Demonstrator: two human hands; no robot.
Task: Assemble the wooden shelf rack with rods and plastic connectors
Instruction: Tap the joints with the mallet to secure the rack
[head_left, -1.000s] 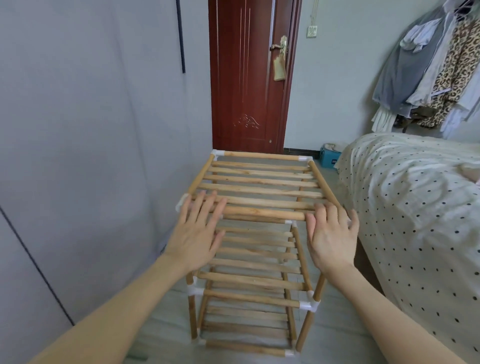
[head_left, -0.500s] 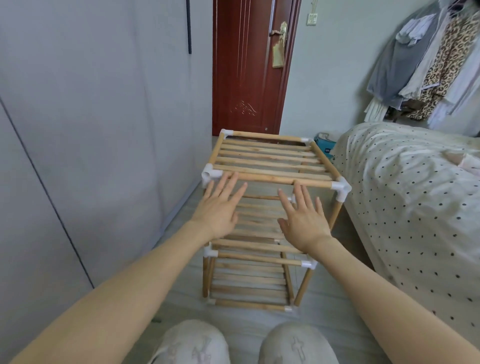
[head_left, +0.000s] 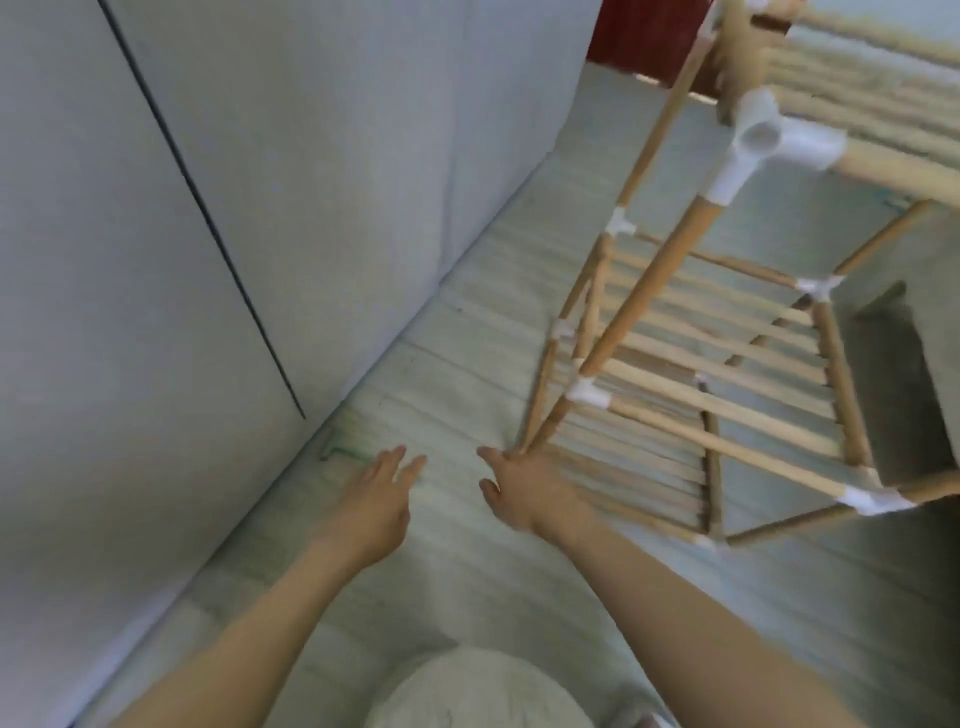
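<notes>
The wooden shelf rack (head_left: 717, 374) stands on the pale plank floor (head_left: 457, 545) at the right of the view, seen from close above and somewhat blurred. Its slatted tiers are stacked one under another, and its upright rods run down to the floor beside a grey wall panel (head_left: 182, 234) that fills the left side. A strip of dark red door (head_left: 639, 36) shows behind the rack at the top.

The near upright rod (head_left: 644, 317) slants from the top corner down to the floor. At its upper end sits a white plastic connector (head_left: 769, 145) (one socket faces the camera, open and hollow). Smaller white connectors join the lower tiers, one at the near left corner (head_left: 587, 392) and one at the near right corner (head_left: 872, 499).

The right hand (head_left: 524, 488) reaches down to the foot of the near upright, its fingertips touching the rack's base; the thumb is spread away from the fingers, which are hard to tell apart in the blur. The left hand (head_left: 379, 493) hovers above the floor just left of it, fingers straight and slightly parted, holding nothing. A light-clad knee (head_left: 483, 691) shows at the bottom edge.
</notes>
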